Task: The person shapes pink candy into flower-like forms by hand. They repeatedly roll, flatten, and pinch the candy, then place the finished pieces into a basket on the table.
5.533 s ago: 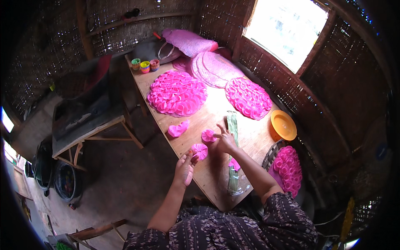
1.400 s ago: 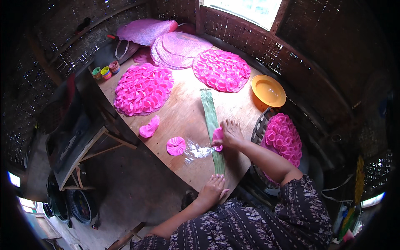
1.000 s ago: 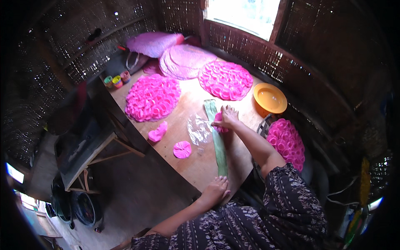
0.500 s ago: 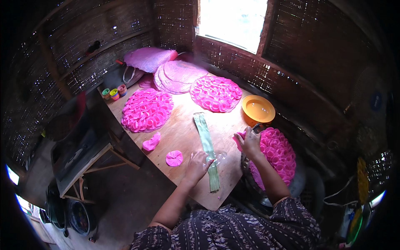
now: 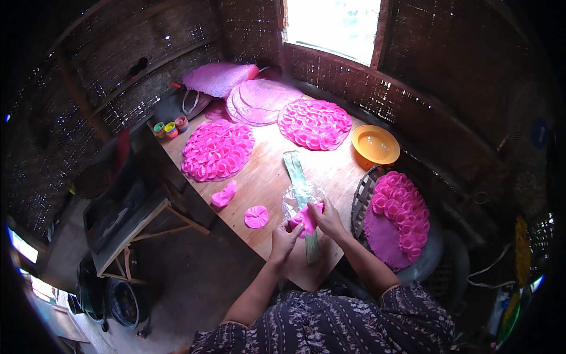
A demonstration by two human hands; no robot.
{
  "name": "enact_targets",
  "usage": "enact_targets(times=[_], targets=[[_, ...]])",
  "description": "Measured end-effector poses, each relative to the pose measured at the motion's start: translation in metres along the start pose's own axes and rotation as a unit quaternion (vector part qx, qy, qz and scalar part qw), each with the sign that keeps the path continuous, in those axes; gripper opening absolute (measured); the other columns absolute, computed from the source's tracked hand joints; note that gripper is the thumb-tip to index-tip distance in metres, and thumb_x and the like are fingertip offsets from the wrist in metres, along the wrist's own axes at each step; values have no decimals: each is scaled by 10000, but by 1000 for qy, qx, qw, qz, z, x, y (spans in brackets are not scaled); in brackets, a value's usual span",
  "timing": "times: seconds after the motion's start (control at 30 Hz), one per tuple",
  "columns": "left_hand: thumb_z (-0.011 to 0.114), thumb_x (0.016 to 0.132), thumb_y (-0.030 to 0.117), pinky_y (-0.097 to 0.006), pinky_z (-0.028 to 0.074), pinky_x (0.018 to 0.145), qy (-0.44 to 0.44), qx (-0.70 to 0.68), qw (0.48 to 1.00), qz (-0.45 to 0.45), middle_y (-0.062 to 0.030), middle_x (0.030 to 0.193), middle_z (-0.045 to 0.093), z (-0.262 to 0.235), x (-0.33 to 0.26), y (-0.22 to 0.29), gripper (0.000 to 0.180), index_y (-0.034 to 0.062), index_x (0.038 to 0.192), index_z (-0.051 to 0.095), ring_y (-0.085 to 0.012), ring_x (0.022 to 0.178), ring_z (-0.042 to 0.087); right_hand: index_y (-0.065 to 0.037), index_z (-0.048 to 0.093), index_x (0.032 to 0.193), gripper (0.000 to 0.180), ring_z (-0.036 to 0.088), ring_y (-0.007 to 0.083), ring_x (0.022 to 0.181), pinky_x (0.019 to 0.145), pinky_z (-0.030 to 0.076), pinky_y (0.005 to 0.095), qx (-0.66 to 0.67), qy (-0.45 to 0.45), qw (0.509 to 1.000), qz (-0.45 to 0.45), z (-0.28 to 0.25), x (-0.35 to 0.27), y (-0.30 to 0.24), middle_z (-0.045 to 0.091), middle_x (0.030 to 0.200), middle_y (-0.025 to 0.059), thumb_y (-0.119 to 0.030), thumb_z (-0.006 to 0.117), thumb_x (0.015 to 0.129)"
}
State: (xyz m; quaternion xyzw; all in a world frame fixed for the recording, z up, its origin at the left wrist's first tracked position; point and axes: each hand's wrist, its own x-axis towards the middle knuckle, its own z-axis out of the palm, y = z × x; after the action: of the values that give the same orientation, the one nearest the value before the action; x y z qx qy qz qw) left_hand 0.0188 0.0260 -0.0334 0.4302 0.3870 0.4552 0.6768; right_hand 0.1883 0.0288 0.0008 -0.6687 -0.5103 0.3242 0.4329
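Observation:
Over the near part of the board, my left hand (image 5: 285, 237) and my right hand (image 5: 328, 217) pinch a soft, flat piece of pink dough (image 5: 306, 218) between them. Beneath it, a crumpled clear plastic sheet (image 5: 290, 199) lies across a long pale-green strip (image 5: 293, 165), and the hands partly hide both. To the left sit a round pleated pink disc (image 5: 256, 216) and a loose pink lump (image 5: 224, 193). On my right, a round pink mat partly covered with pink curled rosettes (image 5: 407, 203) leans in a woven basket (image 5: 361, 203).
Two rosette-covered pink rounds (image 5: 218, 150) lie on the wooden board (image 5: 268, 177), with flat pink rounds (image 5: 265, 100) stacked behind. A yellow bowl (image 5: 375, 144) stands at the right edge, three small colored pots (image 5: 171, 129) at the far left corner. A wooden stand (image 5: 138, 230) is left.
My right hand has come from the basket to the middle, bringing the pink piece. My left hand has let go of the plastic and now grips the piece too. The plastic lies more spread out.

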Motion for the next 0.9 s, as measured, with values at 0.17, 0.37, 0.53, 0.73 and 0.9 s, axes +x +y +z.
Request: enact_targets(times=[0.17, 0.37, 0.53, 0.73, 0.9], targets=[[577, 976, 185, -275, 514, 847, 61, -164, 984, -20, -68, 953, 667, -23, -4, 12, 223, -3, 1083, 629, -146, 883, 650, -9, 571, 1249, 470, 591, 353, 1000, 893, 442, 429, -296, 134, 937, -130, 16, 8, 11, 619, 1007, 155, -341, 606, 917], [522, 1008, 259, -267, 501, 840, 128, -309, 942, 21, -71, 992, 681, -26, -8, 26, 283, 16, 1081, 647, -130, 890, 650, 2, 616, 1061, 221, 635, 173, 932, 875, 511, 324, 509, -219, 787, 271, 42, -17, 5, 643, 965, 71, -188, 536, 982], [607, 968, 217, -237, 510, 798, 117, -68, 987, 83, -56, 980, 691, -20, -14, 25, 260, -3, 1099, 653, -103, 861, 645, -10, 607, 1065, 196, 650, 173, 938, 863, 520, 336, 498, -144, 822, 236, 46, -27, -12, 665, 1008, 89, -175, 535, 987], [706, 896, 130, -224, 521, 756, 40, 40, 992, 113, -53, 978, 702, -11, -21, 37, 278, -17, 1124, 643, -94, 861, 658, -29, 625, 1138, 241, 645, 240, 860, 781, 505, 346, 10, -34, 977, -211, 29, -41, -47, 647, 912, 76, -51, 599, 899], [680, 916, 143, -263, 530, 779, -8, 140, 986, 89, -79, 990, 702, -14, -25, 58, 282, -26, 1137, 632, -143, 894, 670, -136, 681, 1118, 307, 626, 239, 842, 747, 488, 370, -222, -16, 881, -418, 4, -38, -72, 613, 937, 74, -37, 621, 833]])
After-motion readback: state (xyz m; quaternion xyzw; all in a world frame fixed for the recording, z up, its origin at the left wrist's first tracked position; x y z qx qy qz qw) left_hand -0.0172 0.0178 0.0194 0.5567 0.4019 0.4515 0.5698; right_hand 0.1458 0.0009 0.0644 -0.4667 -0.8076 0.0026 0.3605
